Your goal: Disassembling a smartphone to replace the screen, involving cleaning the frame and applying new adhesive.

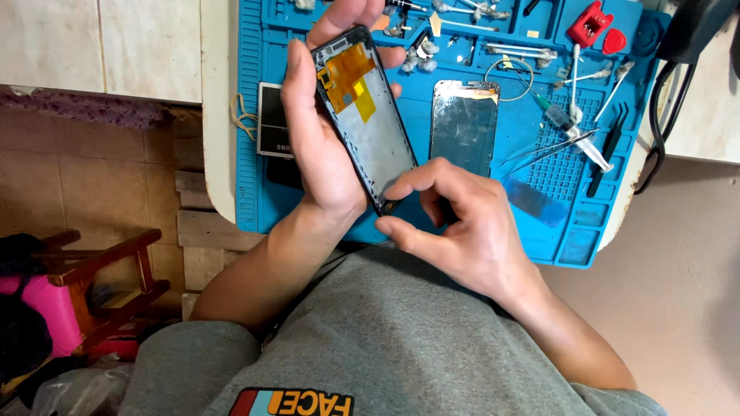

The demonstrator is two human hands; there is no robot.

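Holding phone frame [368, 123] in left hand [316, 146], right hand [455, 223] at base

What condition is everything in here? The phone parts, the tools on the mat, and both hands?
Phone frame: stripped open, held tilted above the mat.
Left hand: wrapped around the frame.
Right hand: fingertips pinching at the frame's lower corner.
Screen panel: removed, lying flat on the mat.
Blue mat: cluttered with tools.
Syringe: lying on the mat.
Black tweezers: lying unused.
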